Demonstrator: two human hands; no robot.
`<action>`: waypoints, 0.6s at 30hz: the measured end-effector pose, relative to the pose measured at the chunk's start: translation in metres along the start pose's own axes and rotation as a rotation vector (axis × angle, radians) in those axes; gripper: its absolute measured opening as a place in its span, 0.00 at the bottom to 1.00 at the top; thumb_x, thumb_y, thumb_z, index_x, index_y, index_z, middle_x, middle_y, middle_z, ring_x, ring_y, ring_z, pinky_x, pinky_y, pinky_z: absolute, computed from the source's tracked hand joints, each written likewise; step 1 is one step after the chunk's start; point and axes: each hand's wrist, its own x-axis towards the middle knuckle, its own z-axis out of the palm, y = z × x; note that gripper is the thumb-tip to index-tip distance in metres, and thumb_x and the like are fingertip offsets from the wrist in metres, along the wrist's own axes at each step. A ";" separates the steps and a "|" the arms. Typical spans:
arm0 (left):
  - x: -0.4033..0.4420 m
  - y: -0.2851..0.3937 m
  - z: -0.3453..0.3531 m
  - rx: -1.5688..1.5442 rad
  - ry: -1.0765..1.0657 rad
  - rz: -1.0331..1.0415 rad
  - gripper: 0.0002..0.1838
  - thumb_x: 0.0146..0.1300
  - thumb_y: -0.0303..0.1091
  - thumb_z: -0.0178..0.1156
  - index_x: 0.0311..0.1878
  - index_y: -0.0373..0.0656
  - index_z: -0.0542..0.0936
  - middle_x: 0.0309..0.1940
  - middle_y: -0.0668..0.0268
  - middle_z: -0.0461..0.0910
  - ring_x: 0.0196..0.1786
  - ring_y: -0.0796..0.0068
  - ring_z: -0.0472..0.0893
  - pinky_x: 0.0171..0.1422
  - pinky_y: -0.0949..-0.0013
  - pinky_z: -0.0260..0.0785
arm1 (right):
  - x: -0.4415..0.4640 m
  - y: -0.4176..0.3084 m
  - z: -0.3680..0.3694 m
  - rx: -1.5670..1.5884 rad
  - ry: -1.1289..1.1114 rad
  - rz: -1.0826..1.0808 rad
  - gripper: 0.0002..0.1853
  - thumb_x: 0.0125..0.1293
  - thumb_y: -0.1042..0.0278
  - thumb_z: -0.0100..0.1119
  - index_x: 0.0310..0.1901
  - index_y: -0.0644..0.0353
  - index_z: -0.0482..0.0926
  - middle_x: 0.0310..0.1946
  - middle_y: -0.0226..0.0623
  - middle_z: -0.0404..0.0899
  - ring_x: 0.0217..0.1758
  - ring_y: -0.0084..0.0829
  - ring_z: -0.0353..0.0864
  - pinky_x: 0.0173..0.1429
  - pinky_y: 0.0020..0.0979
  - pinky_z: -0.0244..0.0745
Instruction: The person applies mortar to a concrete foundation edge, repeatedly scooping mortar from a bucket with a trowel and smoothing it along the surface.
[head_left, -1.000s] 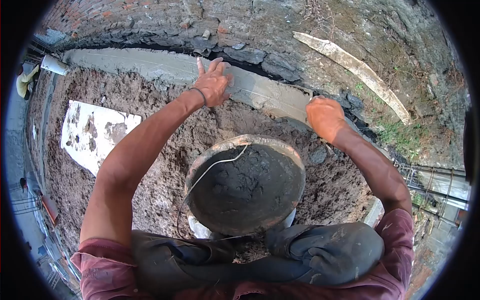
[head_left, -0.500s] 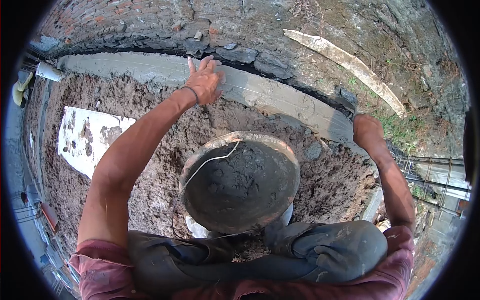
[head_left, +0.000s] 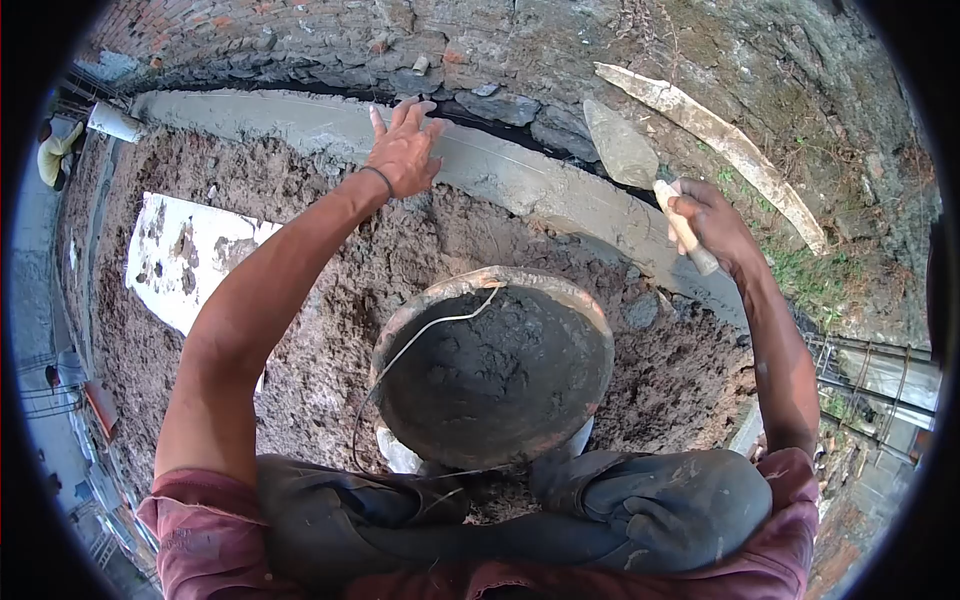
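A trowel (head_left: 620,143) with a pointed, mortar-grey blade and a pale wooden handle is gripped in my right hand (head_left: 722,228). Its blade points up and left, above the far edge of the smooth grey concrete ledge (head_left: 560,190). Over the middle of that ledge is my left hand (head_left: 402,160), fingers spread and holding nothing; I cannot tell whether it presses on the surface. A thin string runs along the ledge. Between my knees stands a round bucket (head_left: 392,345) with a wire handle, partly filled with wet grey mortar (head_left: 490,365).
Behind the ledge rises a rough stone and brick wall (head_left: 330,50), with a dark gap between. A long pale strip (head_left: 720,130) leans there. On the soil lie a white sheet (head_left: 165,260) and, farther left, a white cylinder (head_left: 115,122). Rebar (head_left: 870,375) juts at right; another person (head_left: 55,160) crouches far left.
My right hand has turned and lifted, bringing the trowel's blade up off the ledge's right part into plain view. My left hand stays nearly in place with its fingers spread.
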 end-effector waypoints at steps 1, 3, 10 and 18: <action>-0.008 -0.010 -0.002 -0.002 -0.002 -0.011 0.33 0.64 0.40 0.67 0.73 0.48 0.72 0.78 0.54 0.59 0.85 0.46 0.49 0.78 0.13 0.38 | 0.006 -0.008 0.004 0.235 -0.032 0.026 0.14 0.77 0.63 0.56 0.52 0.67 0.77 0.26 0.36 0.79 0.19 0.28 0.78 0.24 0.34 0.73; -0.028 -0.032 -0.005 0.031 0.036 0.001 0.32 0.64 0.41 0.67 0.72 0.46 0.73 0.78 0.53 0.59 0.84 0.45 0.50 0.77 0.13 0.40 | 0.020 -0.033 0.008 0.122 -0.134 0.045 0.15 0.79 0.60 0.53 0.54 0.66 0.75 0.26 0.37 0.79 0.22 0.26 0.80 0.25 0.31 0.74; -0.103 -0.098 -0.004 0.025 0.142 -0.108 0.30 0.62 0.41 0.69 0.69 0.57 0.74 0.75 0.58 0.63 0.83 0.45 0.54 0.79 0.19 0.43 | 0.040 -0.052 0.095 -0.358 -0.145 -0.156 0.22 0.75 0.57 0.58 0.54 0.73 0.79 0.40 0.61 0.85 0.42 0.55 0.88 0.53 0.48 0.81; -0.136 -0.125 0.005 0.053 0.107 -0.150 0.31 0.61 0.40 0.69 0.68 0.57 0.74 0.75 0.58 0.63 0.82 0.45 0.53 0.78 0.19 0.45 | 0.018 0.006 0.132 -0.450 0.072 -0.374 0.19 0.72 0.61 0.58 0.51 0.72 0.77 0.37 0.65 0.84 0.45 0.66 0.84 0.54 0.55 0.76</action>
